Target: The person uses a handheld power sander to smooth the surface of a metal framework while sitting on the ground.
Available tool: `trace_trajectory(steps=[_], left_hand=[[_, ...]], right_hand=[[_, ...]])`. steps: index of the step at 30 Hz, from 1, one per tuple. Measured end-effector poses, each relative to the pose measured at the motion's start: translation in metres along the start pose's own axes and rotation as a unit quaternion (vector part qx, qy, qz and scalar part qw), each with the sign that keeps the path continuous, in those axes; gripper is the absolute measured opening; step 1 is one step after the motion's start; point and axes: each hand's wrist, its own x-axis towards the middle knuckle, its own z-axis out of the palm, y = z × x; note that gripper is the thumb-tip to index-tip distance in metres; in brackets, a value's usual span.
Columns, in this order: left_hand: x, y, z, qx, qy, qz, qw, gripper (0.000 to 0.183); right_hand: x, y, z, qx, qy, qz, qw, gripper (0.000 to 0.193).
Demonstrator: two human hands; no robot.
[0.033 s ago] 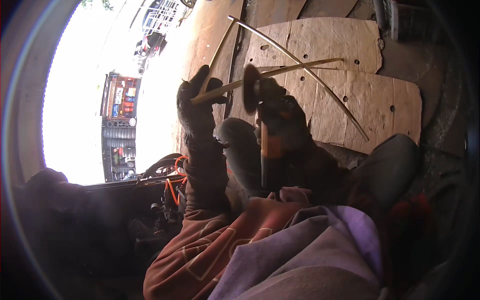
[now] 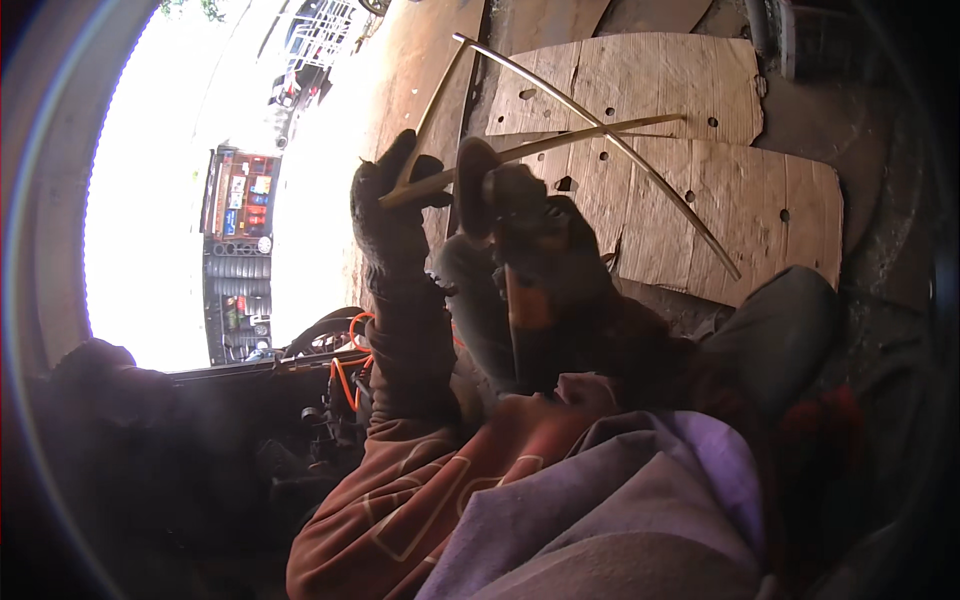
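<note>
My left hand (image 2: 385,220), in a dark glove, is closed round the corner of a thin metal frame (image 2: 655,178), where two bars meet. The bent bars reach up and to the right, crossing over one another. In my right hand (image 2: 560,250), also gloved, is an angle grinder (image 2: 528,302) with an orange and black body. Its round disc (image 2: 473,185) stands edge-on across the lower bar, just right of my left hand. Whether the disc touches the metal cannot be told.
Flattened cardboard sheets (image 2: 715,205) with holes lie on the floor ahead. My bent knees (image 2: 785,315) flank the work. An orange cable (image 2: 345,380) runs at the left beside dark clutter. Beyond the bright opening stand a rack of goods (image 2: 245,195) and stacked tyres (image 2: 240,280).
My right hand has shifted left with the grinder, carrying the disc along the bar toward my left hand. The left hand and the frame have hardly moved.
</note>
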Motion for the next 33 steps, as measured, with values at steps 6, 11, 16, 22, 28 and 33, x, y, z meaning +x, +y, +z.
trace_trajectory(steps=[6, 11, 16, 22, 28, 33], left_hand=[[-0.004, 0.016, 0.0, -0.14, -0.051, -0.062, 0.987, 0.073], [0.006, -0.004, -0.02, -0.062, -0.034, -0.019, 0.997, 0.074], [0.005, 0.01, -0.006, -0.032, -0.037, -0.039, 0.998, 0.076], [0.005, 0.021, -0.009, -0.152, -0.093, -0.132, 0.975, 0.074], [0.009, 0.012, -0.025, 0.002, -0.083, -0.05, 0.995, 0.047], [0.003, 0.016, -0.026, 0.016, -0.067, -0.051, 0.996, 0.05]], right_hand=[[-0.006, -0.007, 0.027, -0.006, 0.012, -0.005, 1.0, 0.022], [-0.001, -0.02, -0.013, 0.105, 0.081, 0.13, 0.983, 0.024], [-0.001, -0.003, 0.022, 0.133, -0.083, 0.135, 0.979, 0.035], [0.007, 0.013, 0.027, 0.089, -0.037, -0.022, 0.995, 0.04], [0.01, -0.012, -0.036, 0.145, 0.055, 0.081, 0.985, 0.023], [0.004, -0.015, -0.003, -0.009, 0.016, 0.05, 0.999, 0.021]])
